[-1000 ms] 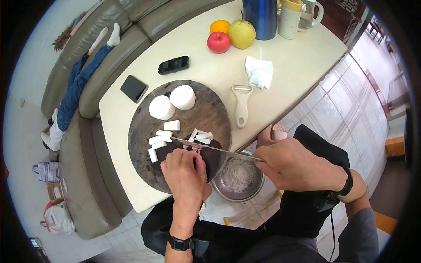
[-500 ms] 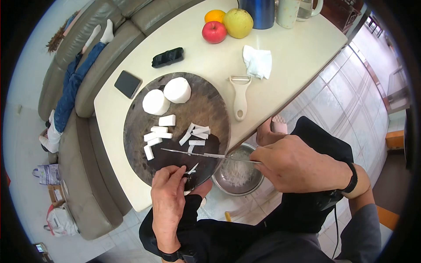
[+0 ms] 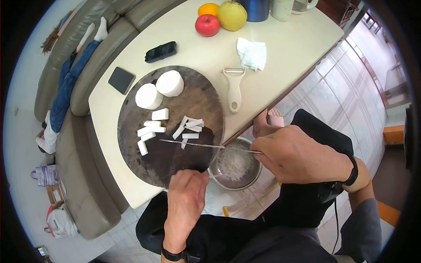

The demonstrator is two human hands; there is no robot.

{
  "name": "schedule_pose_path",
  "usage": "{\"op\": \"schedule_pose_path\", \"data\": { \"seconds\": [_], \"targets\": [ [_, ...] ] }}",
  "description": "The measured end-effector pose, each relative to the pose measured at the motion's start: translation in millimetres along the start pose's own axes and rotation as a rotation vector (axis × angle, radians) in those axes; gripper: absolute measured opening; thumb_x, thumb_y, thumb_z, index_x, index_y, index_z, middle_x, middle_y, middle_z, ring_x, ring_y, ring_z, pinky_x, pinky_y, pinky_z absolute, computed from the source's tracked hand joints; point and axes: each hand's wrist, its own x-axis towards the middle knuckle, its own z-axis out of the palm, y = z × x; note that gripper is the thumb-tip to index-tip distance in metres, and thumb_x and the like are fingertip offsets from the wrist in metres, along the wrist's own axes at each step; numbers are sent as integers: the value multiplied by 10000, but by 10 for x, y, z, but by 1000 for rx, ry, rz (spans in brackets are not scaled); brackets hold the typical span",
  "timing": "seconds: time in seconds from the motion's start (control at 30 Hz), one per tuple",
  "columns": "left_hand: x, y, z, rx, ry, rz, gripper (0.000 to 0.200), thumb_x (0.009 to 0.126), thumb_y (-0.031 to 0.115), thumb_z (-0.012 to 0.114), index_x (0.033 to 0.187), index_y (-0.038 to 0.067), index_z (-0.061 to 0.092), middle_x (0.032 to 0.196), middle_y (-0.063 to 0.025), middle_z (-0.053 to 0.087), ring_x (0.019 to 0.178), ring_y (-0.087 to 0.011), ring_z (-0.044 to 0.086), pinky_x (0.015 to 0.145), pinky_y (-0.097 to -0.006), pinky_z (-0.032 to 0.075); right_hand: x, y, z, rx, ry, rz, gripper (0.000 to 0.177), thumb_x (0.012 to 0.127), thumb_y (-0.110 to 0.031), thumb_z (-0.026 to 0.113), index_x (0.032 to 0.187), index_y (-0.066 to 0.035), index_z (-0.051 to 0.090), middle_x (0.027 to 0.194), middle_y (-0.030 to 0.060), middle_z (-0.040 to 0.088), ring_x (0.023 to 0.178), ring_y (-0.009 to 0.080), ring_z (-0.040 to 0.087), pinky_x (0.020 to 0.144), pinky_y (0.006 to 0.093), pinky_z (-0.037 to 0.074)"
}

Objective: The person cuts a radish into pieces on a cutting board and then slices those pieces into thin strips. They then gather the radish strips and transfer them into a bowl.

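Note:
My right hand (image 3: pixel 302 155) is closed around the handle of a knife (image 3: pixel 197 144), whose thin blade reaches left over the round wooden chopping board (image 3: pixel 199 94). My left hand (image 3: pixel 187 197) is at the board's near edge with its fingers curled together; what they hold, if anything, is hidden. White radish-like sticks (image 3: pixel 190 125) lie just beyond the blade, and a second group of thicker white pieces (image 3: pixel 151 127) sits further left. Two thick white rounds (image 3: pixel 170 83) stand at the far side of the board. Below its right edge is a metal bowl (image 3: pixel 256 175) with white shreds.
On the table (image 3: pixel 193 55) are a peeler (image 3: pixel 234 90), a crumpled white cloth (image 3: pixel 252 53), a phone (image 3: pixel 121 80), a black bundle (image 3: pixel 161 51), an apple (image 3: pixel 207 25) and other fruit. A blue flask (image 3: pixel 256 9) stands behind. A person's legs (image 3: pixel 72 83) rest on the sofa.
My left hand has moved right along the board's near edge, towards the bowl. The white slivers by its fingertips no longer show on the board. The knife stays over the board in my right hand.

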Motion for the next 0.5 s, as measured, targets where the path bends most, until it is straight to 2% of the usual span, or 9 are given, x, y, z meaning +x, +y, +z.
{"op": "schedule_pose_path", "data": {
  "seconds": [0.23, 0.3, 0.33, 0.37, 0.4, 0.43, 0.47, 0.5],
  "targets": [
    [-101, 103, 127, -178, -77, 37, 224, 733, -93, 641, 944, -19, 662, 924, -143, 634, 862, -310, 624, 742, -341, 499, -55, 35, -13, 30, 9, 13, 95, 708, -7, 593, 768, 31, 529, 618, 225, 563, 615, 403, 605, 603, 450, 486],
    [-109, 119, 110, -232, -5, -88, 232, 786, -107, 626, 997, -19, 657, 955, -130, 656, 877, -282, 649, 765, -340, 515, -71, 39, -12, 103, 8, 8, 96, 741, -19, 593, 796, 43, 545, 632, 225, 572, 614, 401, 603, 611, 437, 486],
    [-113, 126, 121, -233, -7, -89, 232, 786, -107, 626, 997, -19, 657, 955, -130, 656, 877, -282, 649, 765, -340, 515, -75, 38, -12, 174, 8, -1, 104, 774, -31, 593, 825, 54, 561, 646, 225, 580, 614, 398, 601, 619, 425, 486],
    [-120, 128, 143, -520, 72, -303, 249, 814, -94, 624, 1050, -18, 643, 979, -122, 663, 882, -268, 654, 783, -350, 521, -73, 17, -25, 175, 8, -1, 104, 774, -31, 593, 825, 54, 561, 646, 225, 580, 614, 398, 601, 619, 425, 486],
    [-124, 127, 160, -806, 153, -520, 268, 843, -81, 623, 1102, -17, 629, 1003, -114, 671, 888, -254, 658, 802, -361, 528, -66, -25, -61, 299, -15, 25, 117, 803, -44, 584, 856, 60, 575, 649, 216, 581, 599, 371, 598, 617, 402, 484],
    [-119, 63, 144, -1006, 146, -504, 327, 885, -31, 610, 1209, -25, 563, 1087, -136, 652, 971, -253, 641, 871, -391, 523, -59, -60, -96, 422, -38, 51, 134, 831, -56, 575, 886, 65, 588, 652, 207, 582, 584, 343, 596, 615, 379, 482],
    [-77, 73, 129, -1005, 148, -505, 327, 885, -31, 610, 1209, -25, 563, 1087, -136, 652, 971, -253, 641, 871, -391, 523, -52, -72, -127, 423, -40, 48, 134, 831, -56, 575, 886, 65, 588, 652, 207, 582, 584, 343, 596, 615, 379, 482],
    [-22, 91, 109, -1303, 165, -506, 349, 891, -15, 606, 1233, -29, 540, 1120, -155, 639, 1007, -270, 634, 895, -392, 514, -42, -75, -159, 574, -131, 85, 140, 840, -60, 562, 902, 62, 593, 645, 182, 581, 569, 289, 584, 601, 356, 475]
  ]
}}
